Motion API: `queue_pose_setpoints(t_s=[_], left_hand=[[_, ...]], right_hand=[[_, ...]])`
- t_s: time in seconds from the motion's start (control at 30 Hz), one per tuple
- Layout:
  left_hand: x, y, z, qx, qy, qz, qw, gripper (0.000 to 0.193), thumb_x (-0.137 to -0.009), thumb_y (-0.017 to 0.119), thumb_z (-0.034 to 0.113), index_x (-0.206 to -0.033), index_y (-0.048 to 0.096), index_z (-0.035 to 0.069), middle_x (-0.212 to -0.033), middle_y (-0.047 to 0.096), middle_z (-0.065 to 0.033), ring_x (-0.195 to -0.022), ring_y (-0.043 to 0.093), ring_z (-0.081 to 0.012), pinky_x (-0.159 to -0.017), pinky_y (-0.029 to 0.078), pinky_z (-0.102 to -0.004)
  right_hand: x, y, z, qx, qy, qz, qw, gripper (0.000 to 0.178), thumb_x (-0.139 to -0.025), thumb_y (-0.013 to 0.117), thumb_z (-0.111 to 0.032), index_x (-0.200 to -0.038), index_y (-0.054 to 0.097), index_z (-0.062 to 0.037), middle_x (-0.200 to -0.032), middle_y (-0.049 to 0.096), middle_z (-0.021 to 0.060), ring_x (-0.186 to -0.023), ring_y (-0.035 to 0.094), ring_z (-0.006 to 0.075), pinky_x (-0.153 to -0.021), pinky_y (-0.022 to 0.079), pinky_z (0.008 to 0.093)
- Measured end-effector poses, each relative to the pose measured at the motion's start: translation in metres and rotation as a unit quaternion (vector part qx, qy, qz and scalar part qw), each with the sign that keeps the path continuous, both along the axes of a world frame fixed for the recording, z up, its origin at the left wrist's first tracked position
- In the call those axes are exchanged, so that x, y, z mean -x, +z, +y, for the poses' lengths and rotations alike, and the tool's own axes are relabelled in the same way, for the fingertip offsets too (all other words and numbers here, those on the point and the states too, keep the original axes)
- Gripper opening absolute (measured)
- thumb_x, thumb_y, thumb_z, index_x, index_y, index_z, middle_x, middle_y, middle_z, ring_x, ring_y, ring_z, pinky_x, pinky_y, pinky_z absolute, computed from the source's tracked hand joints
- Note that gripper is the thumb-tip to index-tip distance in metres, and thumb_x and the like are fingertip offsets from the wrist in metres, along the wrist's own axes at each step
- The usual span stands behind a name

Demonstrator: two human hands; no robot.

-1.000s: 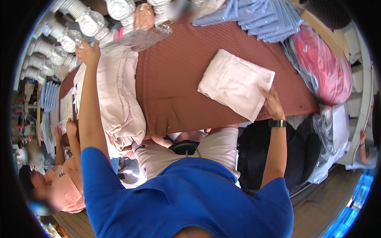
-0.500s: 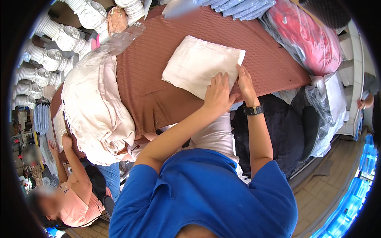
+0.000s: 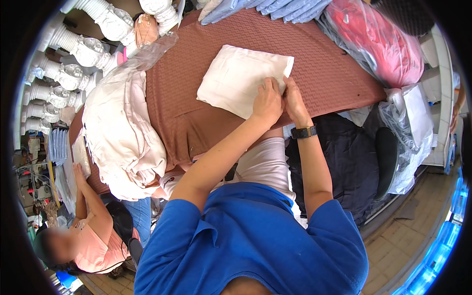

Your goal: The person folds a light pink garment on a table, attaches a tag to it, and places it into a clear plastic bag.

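A folded off-white cloth [image 3: 236, 73] lies on the brown-covered table [image 3: 334, 83] in front of me. My left hand [image 3: 269, 101] is on its near right part, with fingers bent and drawn together on the fabric. Against the right edge of the cloth is my right hand [image 3: 296, 102], its fingers closed at that edge; a dark watch sits on this wrist. The two hands almost touch. The thumbs and the underside of the cloth are partly hidden.
A large heap of off-white cloth [image 3: 123, 132] covers the table's left side. Folded blue pieces [image 3: 290, 10] and a plastic-wrapped red bundle [image 3: 376, 44] lie at the back. A black bag-like bundle [image 3: 339, 162] is below at right. A co-worker in pink [image 3: 105, 246] works at left.
The folded cloth has shifted slightly left and toward me. My left fingers, spread flat before, are now bent. My right hand has come lower and nearer the left one.
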State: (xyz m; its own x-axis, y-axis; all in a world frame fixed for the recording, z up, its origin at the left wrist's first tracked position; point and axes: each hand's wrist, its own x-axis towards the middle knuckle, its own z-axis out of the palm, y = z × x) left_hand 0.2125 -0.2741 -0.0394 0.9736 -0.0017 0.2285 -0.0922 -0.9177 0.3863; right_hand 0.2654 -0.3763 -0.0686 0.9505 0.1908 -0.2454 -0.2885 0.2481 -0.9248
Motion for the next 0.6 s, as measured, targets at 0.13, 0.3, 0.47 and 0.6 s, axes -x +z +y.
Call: queue_pose_setpoints(t_s=[0.13, 0.3, 0.47, 0.6], left_hand=[[0.003, 0.024, 0.03, 0.074, -0.082, 0.059, 0.992, 0.07, -0.083, 0.074, 0.02, -0.141, 0.042, -0.003, -0.132, 0.043, -0.0253, -0.111, 0.054, -0.0453, -0.094, 0.052, -0.0494], [0.02, 0.05, 0.033, 0.103, -0.009, 0.028, 0.994, 0.067, -0.084, 0.074, 0.022, -0.14, 0.043, -0.002, -0.135, 0.041, -0.0282, -0.116, 0.051, -0.051, -0.101, 0.047, -0.0509], [0.017, 0.067, 0.048, 0.17, -0.03, -0.005, 0.985, 0.054, -0.092, 0.063, 0.022, -0.135, 0.045, -0.004, -0.128, 0.047, -0.0298, -0.114, 0.053, -0.0508, -0.097, 0.047, -0.0528], [0.011, 0.075, 0.067, 0.19, -0.032, 0.019, 0.981, 0.038, -0.095, 0.054, 0.018, -0.12, 0.051, -0.009, -0.116, 0.056, -0.0311, -0.106, 0.058, -0.0489, -0.09, 0.048, -0.0541]], right_hand=[[0.017, 0.023, 0.007, 0.041, 0.023, -0.106, 0.993, 0.047, -0.104, 0.051, -0.032, -0.137, 0.048, 0.0012, -0.126, 0.059, 0.0131, -0.116, 0.055, 0.0215, -0.101, 0.046, 0.035], [0.028, 0.056, 0.017, -0.101, 0.053, -0.054, 0.992, 0.051, -0.105, 0.046, -0.039, -0.142, 0.047, -0.0042, -0.129, 0.057, 0.0104, -0.118, 0.055, 0.0204, -0.099, 0.048, 0.0359], [0.023, 0.058, 0.013, -0.209, 0.113, -0.039, 0.971, 0.059, -0.103, 0.049, -0.041, -0.151, 0.04, -0.0074, -0.133, 0.052, 0.0093, -0.116, 0.056, 0.0213, -0.098, 0.05, 0.0417], [0.029, 0.062, 0.032, -0.145, 0.04, -0.021, 0.988, 0.056, -0.098, 0.06, -0.028, -0.146, 0.046, -0.0034, -0.129, 0.056, 0.0093, -0.113, 0.057, 0.02, -0.097, 0.049, 0.0407]])
